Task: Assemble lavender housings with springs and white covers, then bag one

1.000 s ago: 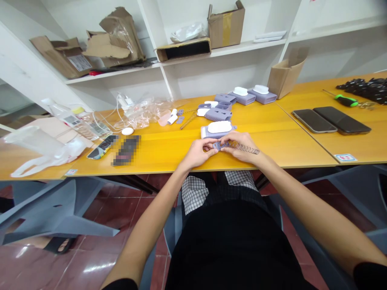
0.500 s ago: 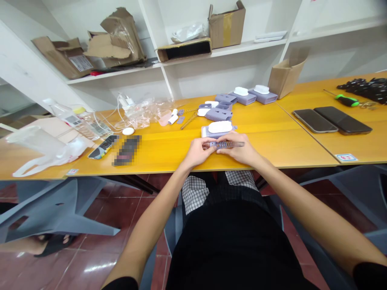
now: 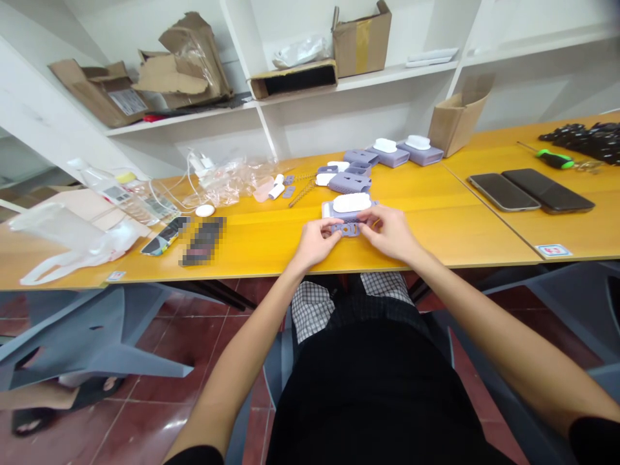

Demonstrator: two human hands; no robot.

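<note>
Both hands meet over the near edge of the yellow table (image 3: 436, 226). My left hand (image 3: 314, 241) and my right hand (image 3: 390, 231) pinch a small lilac plastic part (image 3: 349, 229) between their fingertips. No spring shows between the fingers now. Just behind the hands lies a lilac tray with a white oval piece (image 3: 349, 204) on it. Further back lie more lilac housings (image 3: 349, 182), two lilac units with white tops (image 3: 404, 151) and a loose coil spring (image 3: 301, 192).
Two phones (image 3: 527, 191) and a green-handled screwdriver (image 3: 552, 158) lie at the right, black parts (image 3: 588, 139) beyond. Clear bags (image 3: 237, 174), a charger cable, a white puck (image 3: 204, 210) and a phone (image 3: 165, 235) are at the left. A cardboard box (image 3: 458, 119) stands by the shelves.
The long coil spring that stuck out to the right from my right hand a second ago is out of sight. My hands have moved slightly away from me, closer to the tray.
</note>
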